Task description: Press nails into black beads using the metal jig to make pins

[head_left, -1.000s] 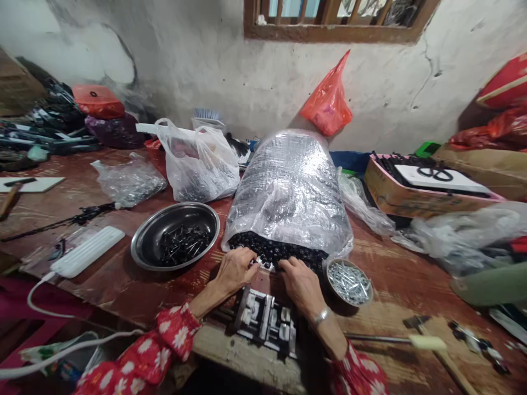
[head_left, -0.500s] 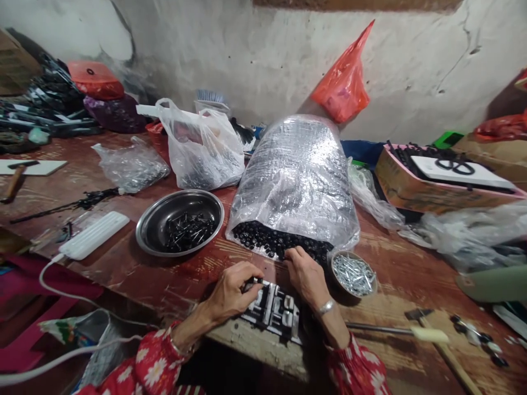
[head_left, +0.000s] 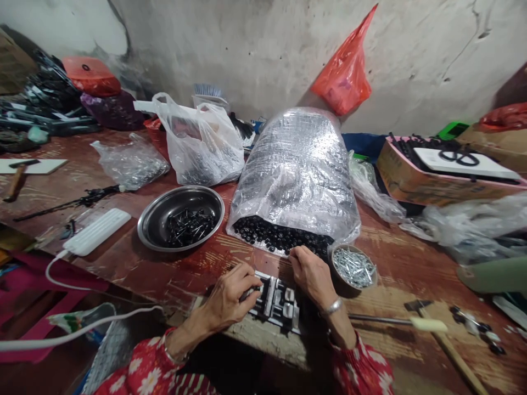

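Observation:
My left hand (head_left: 230, 296) is curled, its fingertips pinched on the left end of a small metal fixture (head_left: 278, 302) at the table's front edge; what they pinch is too small to name. My right hand (head_left: 310, 274) reaches with bent fingers into the black round parts (head_left: 275, 237) spilling from the mouth of a big clear plastic sack (head_left: 294, 170). Just right of that hand stands a small round bowl of silvery pins (head_left: 354, 267). Both sleeves are red with white flowers.
A steel dish with black pins (head_left: 181, 219) and a white power strip (head_left: 96, 231) lie left. Several plastic bags (head_left: 197, 145) stand behind. A hammer (head_left: 424, 323) lies at right, a cardboard box with scissors (head_left: 447, 170) further back. An orange bag (head_left: 348, 71) hangs on the wall.
My left hand has drawn back from the black parts down onto the metal fixture. My right hand stays at the sack's mouth. The view has tilted down.

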Available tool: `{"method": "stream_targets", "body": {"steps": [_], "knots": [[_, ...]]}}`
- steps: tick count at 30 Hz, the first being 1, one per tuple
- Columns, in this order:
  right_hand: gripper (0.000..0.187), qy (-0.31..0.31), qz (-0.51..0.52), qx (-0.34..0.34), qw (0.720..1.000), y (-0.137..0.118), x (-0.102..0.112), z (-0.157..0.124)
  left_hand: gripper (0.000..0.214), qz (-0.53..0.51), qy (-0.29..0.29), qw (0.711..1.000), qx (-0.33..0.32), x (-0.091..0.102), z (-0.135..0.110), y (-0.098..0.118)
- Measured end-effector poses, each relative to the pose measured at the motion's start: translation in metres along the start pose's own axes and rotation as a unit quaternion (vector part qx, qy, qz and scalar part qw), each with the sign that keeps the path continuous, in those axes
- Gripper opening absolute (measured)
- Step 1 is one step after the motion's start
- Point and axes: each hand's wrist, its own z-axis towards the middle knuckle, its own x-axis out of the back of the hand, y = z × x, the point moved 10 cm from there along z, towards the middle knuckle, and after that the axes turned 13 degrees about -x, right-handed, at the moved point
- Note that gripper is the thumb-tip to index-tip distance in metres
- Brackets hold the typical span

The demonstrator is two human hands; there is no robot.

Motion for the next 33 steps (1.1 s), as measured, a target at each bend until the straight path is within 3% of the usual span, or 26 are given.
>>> {"method": "stream_targets", "body": {"steps": [5,15,23,29,33], "knots": [[0.018,-0.009,0.024,-0.009,1.0,0.011,0.001,-0.012,0.01,0.025,-0.026,0.999,0.014,-0.005,-0.001,-0.001],[0.015,-0.027,0.035,-0.042,0.998,0.025,-0.008,-0.01,0.009,0.058,-0.076,0.995,-0.014,-0.007,0.004,0.002],[0.014,-0.019,0.121,-0.023,0.992,0.03,0.004,-0.022,0.01,0.029,-0.052,0.998,0.01,-0.004,0.004,-0.002],[0.021,-0.013,0.326,-0.016,0.945,0.032,0.023,-0.055,0.013,0.001,-0.04,0.998,0.045,-0.002,0.001,-0.006],[0.018,0.006,0.353,-0.006,0.936,0.027,0.03,-0.078,0.014,-0.01,-0.034,0.998,0.053,-0.002,-0.001,-0.008]]}}
